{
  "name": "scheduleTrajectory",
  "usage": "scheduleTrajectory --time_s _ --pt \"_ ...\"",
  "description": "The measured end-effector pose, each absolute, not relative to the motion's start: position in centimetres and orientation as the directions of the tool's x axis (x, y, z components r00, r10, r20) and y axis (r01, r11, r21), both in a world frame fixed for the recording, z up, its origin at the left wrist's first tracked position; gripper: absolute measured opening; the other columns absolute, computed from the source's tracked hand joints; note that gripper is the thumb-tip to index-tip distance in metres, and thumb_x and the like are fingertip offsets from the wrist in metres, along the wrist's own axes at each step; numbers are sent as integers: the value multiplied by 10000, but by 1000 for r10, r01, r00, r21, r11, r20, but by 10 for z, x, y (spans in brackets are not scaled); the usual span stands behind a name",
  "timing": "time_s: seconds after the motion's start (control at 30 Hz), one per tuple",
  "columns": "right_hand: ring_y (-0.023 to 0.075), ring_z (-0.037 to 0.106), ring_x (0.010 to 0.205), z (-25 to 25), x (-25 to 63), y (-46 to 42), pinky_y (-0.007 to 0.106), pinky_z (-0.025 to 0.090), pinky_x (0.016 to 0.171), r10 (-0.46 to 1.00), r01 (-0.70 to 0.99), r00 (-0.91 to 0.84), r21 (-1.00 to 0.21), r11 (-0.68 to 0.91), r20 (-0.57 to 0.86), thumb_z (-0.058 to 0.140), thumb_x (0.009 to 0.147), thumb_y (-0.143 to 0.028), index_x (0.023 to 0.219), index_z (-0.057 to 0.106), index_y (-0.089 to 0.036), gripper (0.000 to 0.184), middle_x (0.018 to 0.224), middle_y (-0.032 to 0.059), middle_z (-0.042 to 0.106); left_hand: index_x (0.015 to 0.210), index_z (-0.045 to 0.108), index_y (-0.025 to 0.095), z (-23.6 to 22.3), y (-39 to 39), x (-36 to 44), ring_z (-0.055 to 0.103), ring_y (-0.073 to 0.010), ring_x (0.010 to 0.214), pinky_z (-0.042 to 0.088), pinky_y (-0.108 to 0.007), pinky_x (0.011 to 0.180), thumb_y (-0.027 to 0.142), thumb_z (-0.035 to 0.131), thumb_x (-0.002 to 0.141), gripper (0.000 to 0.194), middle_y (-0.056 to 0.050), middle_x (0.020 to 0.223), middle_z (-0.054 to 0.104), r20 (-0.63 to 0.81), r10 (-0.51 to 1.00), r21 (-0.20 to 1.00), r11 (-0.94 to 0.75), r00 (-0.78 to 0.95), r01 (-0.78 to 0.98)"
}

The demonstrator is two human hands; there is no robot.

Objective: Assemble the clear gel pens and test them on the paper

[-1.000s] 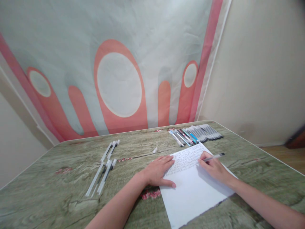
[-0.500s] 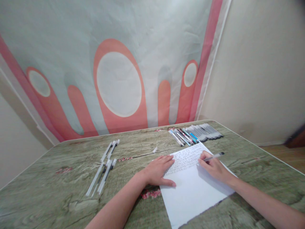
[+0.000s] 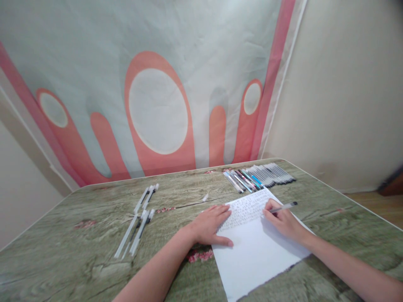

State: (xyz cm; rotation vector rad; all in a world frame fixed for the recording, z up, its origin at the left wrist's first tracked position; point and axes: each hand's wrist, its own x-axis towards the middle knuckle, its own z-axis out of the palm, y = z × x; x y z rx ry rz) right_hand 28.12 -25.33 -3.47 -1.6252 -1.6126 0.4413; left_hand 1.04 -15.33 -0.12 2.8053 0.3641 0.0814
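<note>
At the right side of the table (image 3: pixel 78 264), the right hand (image 3: pixel 285 224) is closed in a writing grip on a pen (image 3: pixel 285 206), its fingers bent around the lower barrel. The pen is slim, with a translucent barrel and a black end piece; it slants up to the right, and its tip is too small to make out. Below it lies a sheet of paper (image 3: pixel 252 264), white, its far part filled with rows of small dark handwriting, its near part plain, its near edge ragged. The left hand (image 3: pixel 209 224) lies flat and spread across the paper's left edge, thumb apart, gripping nothing. Just beyond the sheet, assorted pens (image 3: pixel 242 181) and a row of clear, dark-ended pens (image 3: pixel 273 174) lie side by side. A small translucent piece (image 3: pixel 205 197) lies beyond the left hand; farther left, several translucent pen parts (image 3: pixel 138 235) lie slanted.
</note>
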Motion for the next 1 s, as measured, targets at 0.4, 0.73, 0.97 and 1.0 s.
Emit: scheduleTrajectory --time_s 0.4,0.73,0.97,1.0 --pt "131 427 584 -31 280 -255 259 343 560 954 638 139 -760 119 266 447 755 -273 645 432 -199 134 593 -23 438 1337 236 186 -2 -152 11 195 -272 1281 126 -388 1055 729 404 635 904 -96 1409 209 20 264 319 -916 964 245" --pt "121 415 576 -31 280 -255 253 330 556 957 642 118 -756 129 263 428 773 -243 656 416 -199 126 596 -34 409 1337 236 189 -1 -154 11 183 -272 1285 124 -387 1055 722 404 643 891 -93 1412 200 4 270 318 -913 963 255" --pt "125 419 578 -31 280 -255 257 337 562 956 651 123 -748 125 267 421 778 -276 657 402 -202 143 596 -31 407 1334 243 183 0 -154 11 187 -269 1284 124 -387 1056 722 413 638 897 -97 1408 209 15 267 328 -912 964 247" --pt "128 425 586 -32 281 -255 259 342 570 955 654 127 -747 123 268 421 779 -281 658 405 -202 146 601 -28 413 1334 242 185 0 -154 11 187 -269 1284 126 -388 1056 722 412 637 896 -96 1409 209 15 270 328 -911 963 250"
